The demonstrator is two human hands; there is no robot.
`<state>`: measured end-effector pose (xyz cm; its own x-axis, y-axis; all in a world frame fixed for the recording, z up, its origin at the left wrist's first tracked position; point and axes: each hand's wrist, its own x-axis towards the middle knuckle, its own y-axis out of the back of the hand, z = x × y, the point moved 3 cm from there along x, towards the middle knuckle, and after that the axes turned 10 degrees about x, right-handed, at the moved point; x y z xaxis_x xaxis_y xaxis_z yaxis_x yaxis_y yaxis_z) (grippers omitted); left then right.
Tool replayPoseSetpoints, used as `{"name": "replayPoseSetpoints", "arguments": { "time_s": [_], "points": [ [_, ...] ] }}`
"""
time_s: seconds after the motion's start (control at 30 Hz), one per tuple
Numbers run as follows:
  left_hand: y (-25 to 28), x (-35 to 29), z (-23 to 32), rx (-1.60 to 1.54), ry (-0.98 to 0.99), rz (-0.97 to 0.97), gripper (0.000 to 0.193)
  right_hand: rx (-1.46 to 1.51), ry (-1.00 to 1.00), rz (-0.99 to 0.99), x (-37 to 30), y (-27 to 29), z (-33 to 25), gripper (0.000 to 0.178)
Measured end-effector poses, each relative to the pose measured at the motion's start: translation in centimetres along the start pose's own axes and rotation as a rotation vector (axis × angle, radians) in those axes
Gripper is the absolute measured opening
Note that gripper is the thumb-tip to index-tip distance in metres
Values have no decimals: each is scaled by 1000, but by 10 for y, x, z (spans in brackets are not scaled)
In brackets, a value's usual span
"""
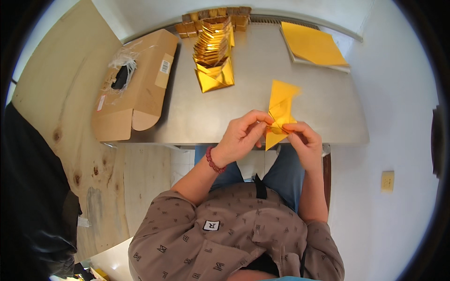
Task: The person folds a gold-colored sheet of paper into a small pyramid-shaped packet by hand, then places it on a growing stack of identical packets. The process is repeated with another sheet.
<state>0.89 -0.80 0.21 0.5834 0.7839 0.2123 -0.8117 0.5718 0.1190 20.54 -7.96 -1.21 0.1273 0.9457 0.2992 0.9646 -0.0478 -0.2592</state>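
A partly folded sheet of gold paper is held up over the table's near edge, with pointed flaps above and below. My left hand pinches its left side between thumb and fingers; a beaded bracelet circles that wrist. My right hand pinches the paper's lower right side. The upper right flap is slightly blurred. Farther back, left of my hands, a row of shiny folded gold paper pieces overlaps toward the back of the table.
On the left, a cardboard box with torn plastic and a dark opening rests on the metal table. A stack of gold paper sheets lies at the back right. Small brown bundles line the back edge. A wooden panel stands left.
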Motion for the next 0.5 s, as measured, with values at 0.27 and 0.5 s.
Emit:
{"name": "replayPoseSetpoints", "arguments": {
  "time_s": [0.27,0.5],
  "points": [
    [2,0,-5,211,-199,18,26,69,10,-11,-3,6,7,21],
    [2,0,-2,258,-266,72,27,115,46,-52,-2,3,7,21]
  ]
}}
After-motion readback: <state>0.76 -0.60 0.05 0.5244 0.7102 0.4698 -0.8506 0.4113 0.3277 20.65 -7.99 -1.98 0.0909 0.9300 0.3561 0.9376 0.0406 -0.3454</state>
